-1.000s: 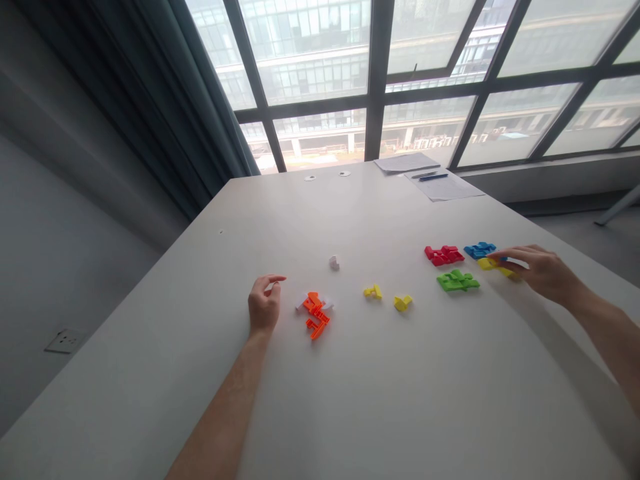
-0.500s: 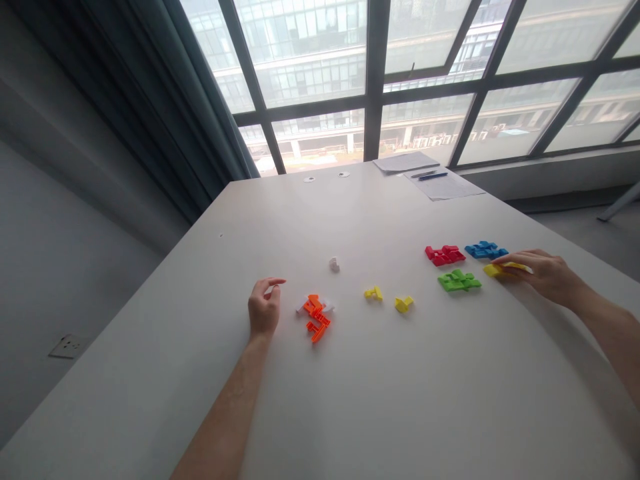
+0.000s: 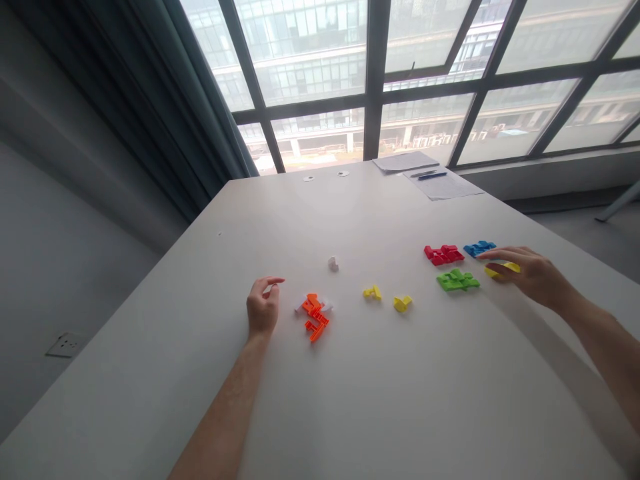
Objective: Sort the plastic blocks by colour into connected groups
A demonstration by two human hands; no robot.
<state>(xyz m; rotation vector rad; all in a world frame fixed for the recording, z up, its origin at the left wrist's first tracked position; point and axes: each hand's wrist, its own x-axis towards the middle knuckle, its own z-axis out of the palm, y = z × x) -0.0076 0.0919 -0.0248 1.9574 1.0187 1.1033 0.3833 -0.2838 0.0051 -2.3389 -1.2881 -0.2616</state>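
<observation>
My right hand (image 3: 531, 272) is at the right, fingers and thumb parted, over a group of yellow plastic pieces (image 3: 509, 268) that it partly hides. Its fingertips reach the edge of a blue cluster (image 3: 479, 249). Left of it lie a green cluster (image 3: 457, 280) and a red cluster (image 3: 444, 254). My left hand (image 3: 263, 308) rests on its side on the table, loosely curved, with a gap between forefinger and thumb and nothing seen in it. Just right of it is a pile of orange pieces (image 3: 316, 317) with white pieces (image 3: 327, 307) partly under them.
Two single yellow pieces, one (image 3: 373, 293) left of the other (image 3: 402, 304), lie mid-table on the white tabletop (image 3: 380, 387). A lone white piece (image 3: 333, 264) sits farther back. Paper sheets (image 3: 453, 187) and a dark pen (image 3: 433, 176) lie near the window.
My right hand has opened from its grip on a yellow piece and shifted slightly left and up; the yellow piece now lies with the group under it. The left hand has stayed put.
</observation>
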